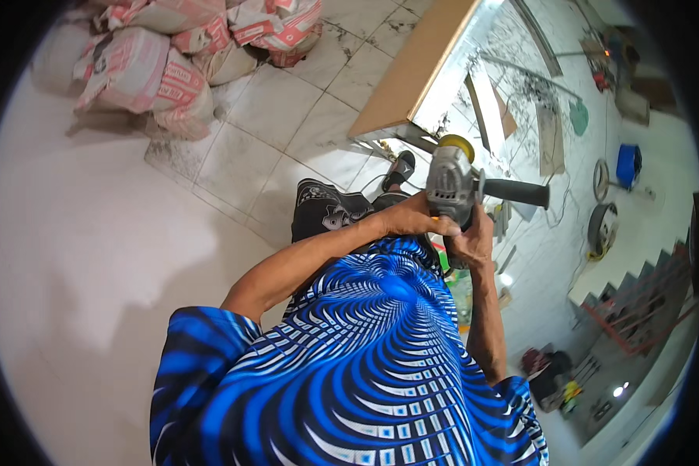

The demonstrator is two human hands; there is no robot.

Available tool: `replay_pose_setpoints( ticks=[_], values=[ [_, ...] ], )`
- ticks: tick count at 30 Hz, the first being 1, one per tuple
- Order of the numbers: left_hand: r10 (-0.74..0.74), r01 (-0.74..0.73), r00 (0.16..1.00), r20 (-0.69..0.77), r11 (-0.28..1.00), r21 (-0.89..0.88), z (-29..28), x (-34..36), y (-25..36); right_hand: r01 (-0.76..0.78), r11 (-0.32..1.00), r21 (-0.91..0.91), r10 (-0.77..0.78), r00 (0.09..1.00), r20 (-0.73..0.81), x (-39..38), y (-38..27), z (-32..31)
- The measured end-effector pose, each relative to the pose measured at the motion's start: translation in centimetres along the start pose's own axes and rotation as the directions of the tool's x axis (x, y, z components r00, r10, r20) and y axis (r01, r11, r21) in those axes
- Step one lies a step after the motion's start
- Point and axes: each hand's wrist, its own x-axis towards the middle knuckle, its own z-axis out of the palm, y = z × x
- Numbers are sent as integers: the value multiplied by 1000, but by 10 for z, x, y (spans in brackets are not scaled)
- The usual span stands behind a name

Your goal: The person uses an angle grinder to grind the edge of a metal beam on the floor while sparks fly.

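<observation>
The angle grinder (451,185) is clasped around its body by the left hand (413,217) and right hand (476,239), near the brown panel (415,70). With the side handle (516,192) ungripped, control could be lost if the yellow disc (458,144) snags.

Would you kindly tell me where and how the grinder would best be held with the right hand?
Probably by its black side handle, with the right hand coming from the right and wrapping around it: the handle juts rightward from the grinder, long and slim, its outer end free, apart from the yellow disc.
</observation>
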Motion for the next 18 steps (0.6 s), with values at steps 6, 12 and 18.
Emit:
replay_pose_setpoints(
  ticks=[6,12,18],
  values=[
    [19,-20,998,58,1000,17,37,-27,7,-330,942,66,335,904,-265,-72,-29,17],
    [-148,15,963,223,863,505,25,-20,54,-375,864,335,495,751,-437,-100,-37,24],
    [335,-300,914,228,181,937,-55,23,100,-358,786,504,613,558,-559,-155,5,30]
  ],
)
